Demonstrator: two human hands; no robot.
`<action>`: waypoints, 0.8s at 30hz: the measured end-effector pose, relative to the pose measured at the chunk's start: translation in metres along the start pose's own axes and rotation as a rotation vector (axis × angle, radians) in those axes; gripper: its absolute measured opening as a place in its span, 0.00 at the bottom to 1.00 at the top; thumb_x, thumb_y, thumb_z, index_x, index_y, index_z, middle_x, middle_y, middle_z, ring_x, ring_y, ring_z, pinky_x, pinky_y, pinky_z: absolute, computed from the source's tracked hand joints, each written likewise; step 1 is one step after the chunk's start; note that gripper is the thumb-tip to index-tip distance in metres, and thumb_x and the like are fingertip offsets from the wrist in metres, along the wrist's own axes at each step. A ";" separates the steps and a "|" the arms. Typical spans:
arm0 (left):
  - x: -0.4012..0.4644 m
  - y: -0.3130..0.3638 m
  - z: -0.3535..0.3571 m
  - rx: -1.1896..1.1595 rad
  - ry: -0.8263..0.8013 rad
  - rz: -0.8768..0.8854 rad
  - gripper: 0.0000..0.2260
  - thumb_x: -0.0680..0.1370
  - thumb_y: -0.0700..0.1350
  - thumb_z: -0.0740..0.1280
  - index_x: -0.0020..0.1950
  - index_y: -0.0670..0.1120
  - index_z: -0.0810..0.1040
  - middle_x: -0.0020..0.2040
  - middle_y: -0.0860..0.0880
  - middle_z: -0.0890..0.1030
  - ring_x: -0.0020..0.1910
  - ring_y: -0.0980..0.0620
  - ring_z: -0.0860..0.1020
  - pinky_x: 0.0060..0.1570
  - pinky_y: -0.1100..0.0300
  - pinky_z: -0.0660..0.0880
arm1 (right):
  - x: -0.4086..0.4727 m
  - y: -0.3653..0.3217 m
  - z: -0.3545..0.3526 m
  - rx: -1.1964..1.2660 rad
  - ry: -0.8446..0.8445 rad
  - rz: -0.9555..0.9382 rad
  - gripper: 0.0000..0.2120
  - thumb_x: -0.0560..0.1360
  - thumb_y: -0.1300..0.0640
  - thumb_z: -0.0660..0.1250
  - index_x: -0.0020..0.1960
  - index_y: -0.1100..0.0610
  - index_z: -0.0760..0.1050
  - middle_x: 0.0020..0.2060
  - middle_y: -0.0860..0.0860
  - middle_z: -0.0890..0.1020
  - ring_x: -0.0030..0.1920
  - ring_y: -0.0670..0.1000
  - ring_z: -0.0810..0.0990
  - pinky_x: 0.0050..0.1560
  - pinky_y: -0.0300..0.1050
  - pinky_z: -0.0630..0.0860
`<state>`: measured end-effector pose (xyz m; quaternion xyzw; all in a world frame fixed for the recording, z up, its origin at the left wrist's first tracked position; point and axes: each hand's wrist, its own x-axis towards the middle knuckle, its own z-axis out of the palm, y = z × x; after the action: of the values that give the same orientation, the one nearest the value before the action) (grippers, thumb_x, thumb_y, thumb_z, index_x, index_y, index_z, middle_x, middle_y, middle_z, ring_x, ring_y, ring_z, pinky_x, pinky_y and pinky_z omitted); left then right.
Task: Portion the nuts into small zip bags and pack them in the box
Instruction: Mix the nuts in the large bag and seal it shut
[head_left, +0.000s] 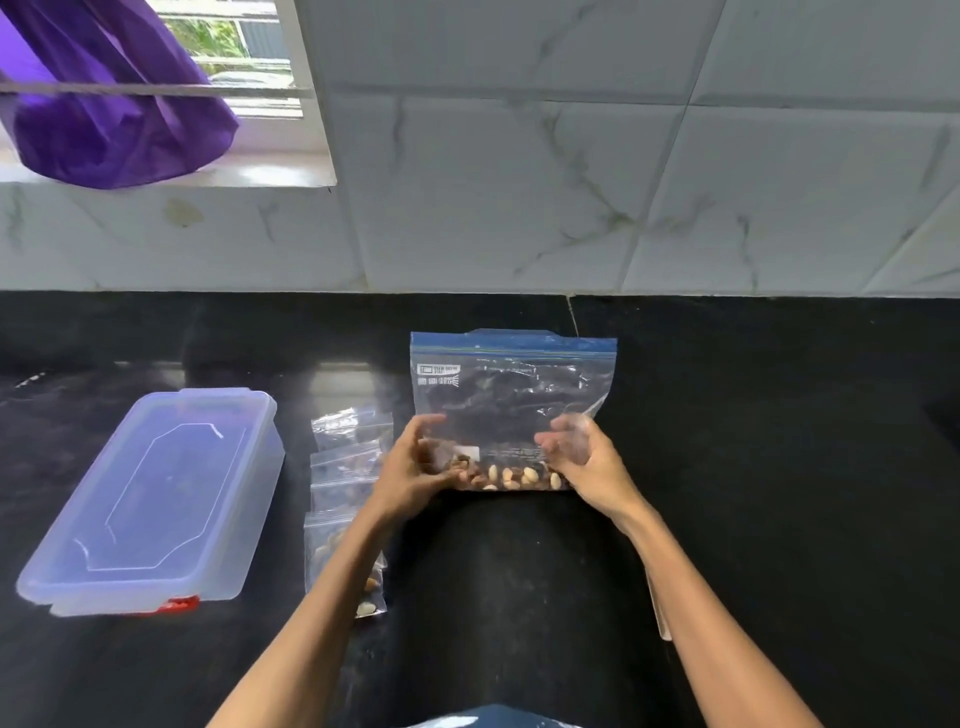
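A large clear zip bag (511, 395) with a blue seal strip lies on the black counter, seal end toward the wall. Mixed nuts (511, 477) are bunched at its near end. My left hand (415, 470) grips the bag's near left corner, fingers curled over the plastic. My right hand (584, 457) holds the near right corner, fingers pressed on the film. Left of the bag lie three small zip bags (349, 470) in a row, with nuts inside; my left forearm covers part of the nearest one. A clear plastic box (156, 499) with its lid on sits further left.
A white marble-tiled wall (623, 182) rises behind the black counter (779, 467). A purple cloth (104, 104) hangs by the window at the upper left. The box has a red latch (176, 605) on its near end.
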<state>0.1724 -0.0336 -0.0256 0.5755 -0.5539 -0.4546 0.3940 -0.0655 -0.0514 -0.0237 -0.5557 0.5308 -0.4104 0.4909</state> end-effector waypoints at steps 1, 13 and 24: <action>0.001 0.002 0.002 -0.002 0.047 -0.004 0.25 0.65 0.30 0.76 0.56 0.48 0.72 0.44 0.47 0.80 0.41 0.52 0.79 0.42 0.66 0.78 | 0.002 0.003 -0.001 -0.024 0.033 0.022 0.06 0.77 0.66 0.65 0.49 0.57 0.72 0.44 0.53 0.83 0.40 0.36 0.81 0.42 0.30 0.75; 0.021 0.019 -0.013 -0.157 0.168 -0.227 0.25 0.65 0.34 0.78 0.59 0.35 0.74 0.32 0.52 0.83 0.31 0.59 0.82 0.33 0.68 0.76 | 0.018 0.007 -0.012 -0.006 0.074 0.092 0.06 0.80 0.61 0.62 0.45 0.55 0.75 0.44 0.54 0.84 0.45 0.46 0.84 0.50 0.41 0.78; 0.021 0.030 -0.019 -0.130 -0.079 -0.264 0.07 0.73 0.37 0.72 0.49 0.39 0.78 0.43 0.45 0.82 0.44 0.50 0.81 0.37 0.69 0.77 | 0.019 -0.004 -0.023 0.112 0.039 0.118 0.06 0.76 0.62 0.67 0.52 0.60 0.76 0.50 0.55 0.83 0.51 0.49 0.82 0.53 0.40 0.78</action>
<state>0.1820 -0.0581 0.0068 0.5983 -0.4579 -0.5596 0.3452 -0.0853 -0.0727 -0.0172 -0.4872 0.5481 -0.4206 0.5341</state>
